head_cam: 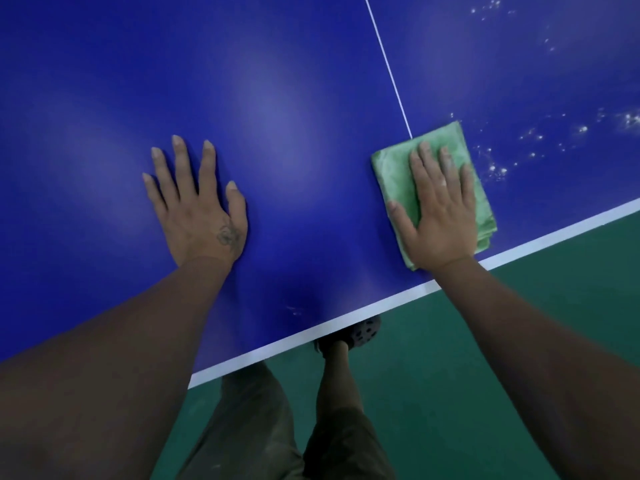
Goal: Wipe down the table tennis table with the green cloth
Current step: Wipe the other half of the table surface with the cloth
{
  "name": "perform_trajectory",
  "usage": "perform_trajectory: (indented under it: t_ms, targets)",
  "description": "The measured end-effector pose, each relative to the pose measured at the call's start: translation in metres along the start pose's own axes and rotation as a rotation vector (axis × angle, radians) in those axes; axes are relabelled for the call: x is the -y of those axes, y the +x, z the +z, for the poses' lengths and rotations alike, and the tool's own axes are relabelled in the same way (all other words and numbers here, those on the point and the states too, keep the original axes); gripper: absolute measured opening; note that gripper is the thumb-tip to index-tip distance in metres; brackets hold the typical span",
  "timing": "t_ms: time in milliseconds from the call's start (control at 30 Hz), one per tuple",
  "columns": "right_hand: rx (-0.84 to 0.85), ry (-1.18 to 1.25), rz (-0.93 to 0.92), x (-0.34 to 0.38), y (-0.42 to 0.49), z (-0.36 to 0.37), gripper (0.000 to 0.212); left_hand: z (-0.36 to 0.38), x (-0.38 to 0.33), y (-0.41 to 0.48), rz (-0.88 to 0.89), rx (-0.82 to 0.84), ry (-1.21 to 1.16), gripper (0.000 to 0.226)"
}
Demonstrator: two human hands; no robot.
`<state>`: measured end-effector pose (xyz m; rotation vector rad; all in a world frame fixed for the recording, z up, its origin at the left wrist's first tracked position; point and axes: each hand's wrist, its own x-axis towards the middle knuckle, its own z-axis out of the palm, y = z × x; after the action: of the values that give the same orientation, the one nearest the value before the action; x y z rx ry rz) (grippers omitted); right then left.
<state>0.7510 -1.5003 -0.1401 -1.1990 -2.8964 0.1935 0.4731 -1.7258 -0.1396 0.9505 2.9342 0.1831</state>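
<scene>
Right hand (440, 209) presses cloth (481, 206) flat, fingers straight; left hand (199, 206) open on surface (277, 116). Risk: cloth near edge may slide off.

The right hand (440, 209) lies flat over the green cloth (389, 174), hiding its middle. The desk (277, 116) runs out of view at 9, 12 and 3 o'clock. At 2 o'clock, pale specks (498, 170) are too small to identify. At 5 o'clock the desk edge covers most of a shoe (364, 332).
</scene>
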Motion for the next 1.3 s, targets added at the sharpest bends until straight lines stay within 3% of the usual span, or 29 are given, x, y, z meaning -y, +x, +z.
perform_trajectory:
  t_ms: [200, 433, 500, 700, 833, 1033, 1300]
  targets:
    - [-0.004, 0.031, 0.156, 0.043, -0.029, 0.004, 0.079, -0.002, -0.001, 0.0, -0.01, 0.029, 0.017, 0.067]
    - [-0.076, 0.079, 0.51, 0.18, -0.057, 0.023, 0.079, 0.002, 0.003, 0.001, -0.005, 0.019, 0.004, 0.068]
    - [-0.085, 0.105, 0.536, 0.214, -0.055, 0.029, 0.079, 0.004, 0.005, -0.001, -0.002, -0.003, -0.002, 0.068]
    - [-0.095, 0.156, 0.232, 0.229, -0.126, 0.037, 0.079, 0.001, 0.005, -0.001, 0.023, -0.017, -0.024, 0.067]
    - [-0.028, 0.1, 0.032, 0.161, -0.137, 0.031, 0.078, -0.002, 0.003, -0.001, 0.018, 0.026, -0.029, 0.069]
    - [0.007, 0.071, -0.077, 0.045, -0.088, 0.009, 0.074, 0.001, 0.002, -0.001, 0.016, 0.024, -0.009, 0.069]
    - [0.047, 0.09, -0.312, -0.012, -0.062, 0.0, 0.077, 0.001, -0.001, 0.001, 0.011, 0.006, -0.017, 0.067]
